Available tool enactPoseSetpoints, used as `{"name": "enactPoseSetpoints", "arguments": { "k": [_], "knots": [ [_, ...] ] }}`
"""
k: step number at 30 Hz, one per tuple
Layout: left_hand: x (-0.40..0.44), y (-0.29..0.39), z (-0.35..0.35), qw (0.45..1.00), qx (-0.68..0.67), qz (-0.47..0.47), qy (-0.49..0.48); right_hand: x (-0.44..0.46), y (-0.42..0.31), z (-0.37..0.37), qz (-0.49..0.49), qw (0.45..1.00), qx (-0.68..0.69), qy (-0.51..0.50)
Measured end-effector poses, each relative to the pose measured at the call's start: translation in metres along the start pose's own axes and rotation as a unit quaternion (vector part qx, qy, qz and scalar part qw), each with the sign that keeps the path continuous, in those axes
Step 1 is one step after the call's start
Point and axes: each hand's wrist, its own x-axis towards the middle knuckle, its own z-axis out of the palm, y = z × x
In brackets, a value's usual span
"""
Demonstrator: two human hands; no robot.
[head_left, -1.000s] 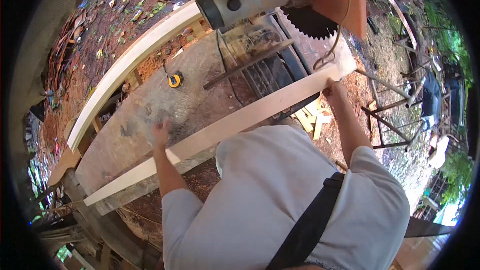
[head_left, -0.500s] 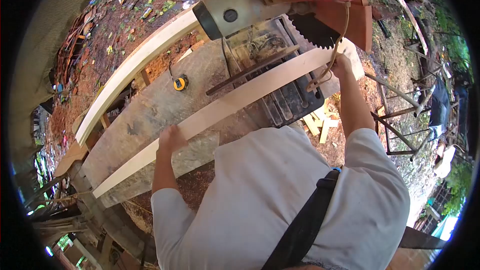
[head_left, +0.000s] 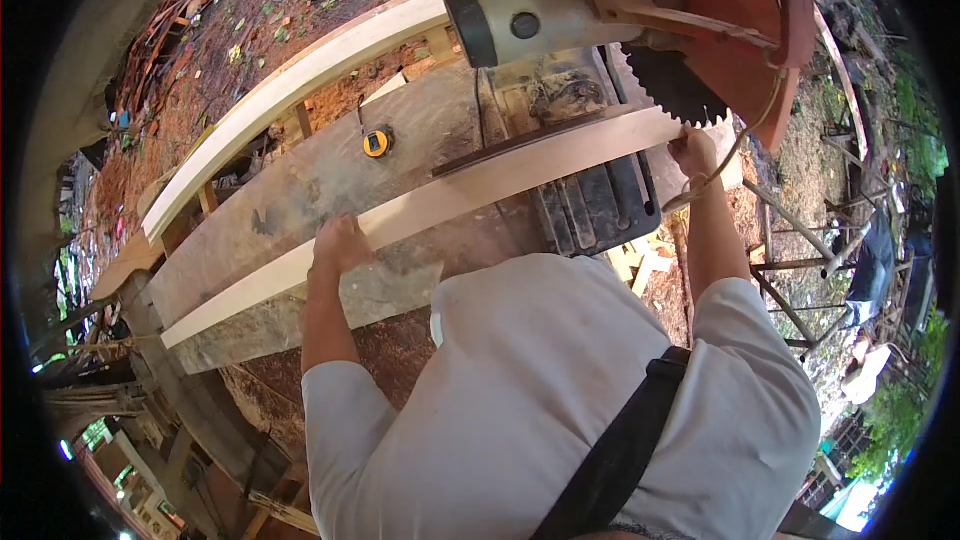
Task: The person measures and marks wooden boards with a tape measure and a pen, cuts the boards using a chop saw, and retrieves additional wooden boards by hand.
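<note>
A long pale wooden board (head_left: 450,197) lies across the black saw base (head_left: 598,205), its far edge along the dark fence strip (head_left: 530,145). My left hand (head_left: 340,243) is closed around the board left of the saw. Near the board's right end, my right hand (head_left: 693,152) grips it, just below the toothed saw blade (head_left: 685,90). The blade hangs from the chop saw's red guard (head_left: 720,0), beside its grey motor (head_left: 530,20). A looped cord (head_left: 745,140) hangs close to my right wrist. My fingertips are partly hidden on both hands.
A yellow tape measure (head_left: 377,144) lies on the worn bench top (head_left: 240,225). Behind the bench runs a long pale beam (head_left: 300,75). Offcuts (head_left: 640,265) lie on the ground at right, near metal poles (head_left: 800,225). Debris is scattered on the reddish soil.
The board has shifted back against the fence strip, with both hands still on it. My view has also moved, so the saw appears further right and lower.
</note>
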Motion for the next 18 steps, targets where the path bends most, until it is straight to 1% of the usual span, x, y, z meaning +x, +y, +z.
{"name": "enactPoseSetpoints", "arguments": {
  "k": [2, 4, 5, 7, 8, 10, 11, 12, 13, 14, 15, 16, 17, 18],
  "knots": [
    [0.002, -0.003, 0.001, 1.000, -0.013, 0.005, 0.011, -0.010, -0.003, 0.003, -0.008, 1.000, -0.018, -0.018],
    [0.008, -0.006, 0.006, 1.000, -0.026, -0.002, 0.006, -0.013, -0.003, 0.006, -0.001, 1.000, 0.006, 0.024],
    [0.012, -0.007, 0.007, 1.000, -0.027, -0.001, 0.004, -0.013, -0.002, 0.005, -0.001, 1.000, 0.006, 0.027],
    [0.019, -0.010, 0.011, 0.997, -0.020, -0.040, -0.059, -0.011, -0.004, 0.005, 0.003, 1.000, -0.016, 0.020],
    [0.020, -0.012, 0.019, 0.997, -0.022, -0.037, -0.059, -0.012, -0.005, 0.004, 0.001, 1.000, -0.017, 0.022],
    [0.021, -0.014, 0.032, 0.999, -0.021, -0.005, 0.023, -0.013, -0.004, -0.002, -0.007, 1.000, -0.015, -0.012],
    [0.021, -0.010, 0.037, 0.999, -0.021, -0.001, 0.025, -0.012, -0.006, -0.004, 0.001, 0.999, -0.041, -0.026],
    [0.021, -0.002, 0.045, 0.995, -0.021, 0.050, 0.085, -0.011, -0.008, -0.011, -0.001, 0.999, -0.039, -0.024],
    [0.022, 0.010, 0.050, 0.984, -0.023, 0.100, 0.146, 0.003, -0.009, -0.035, -0.027, 0.998, 0.031, 0.043],
    [0.027, 0.024, 0.056, 0.976, -0.051, 0.132, 0.165, 0.017, -0.021, -0.058, -0.055, 0.988, 0.100, 0.108],
    [0.032, 0.041, 0.059, 0.966, -0.079, 0.163, 0.185, 0.029, -0.048, -0.075, -0.158, 0.965, 0.125, 0.167],
    [0.034, 0.063, 0.056, 0.957, -0.091, 0.175, 0.211, 0.041, -0.075, -0.092, -0.260, 0.930, 0.137, 0.219],
    [0.035, 0.084, 0.052, 0.948, -0.103, 0.187, 0.235, 0.006, -0.128, -0.084, -0.313, 0.916, 0.155, 0.196],
    [0.035, 0.103, 0.051, 0.946, -0.108, 0.190, 0.238, -0.036, -0.184, -0.071, -0.365, 0.899, 0.175, 0.169]
  ]
}}
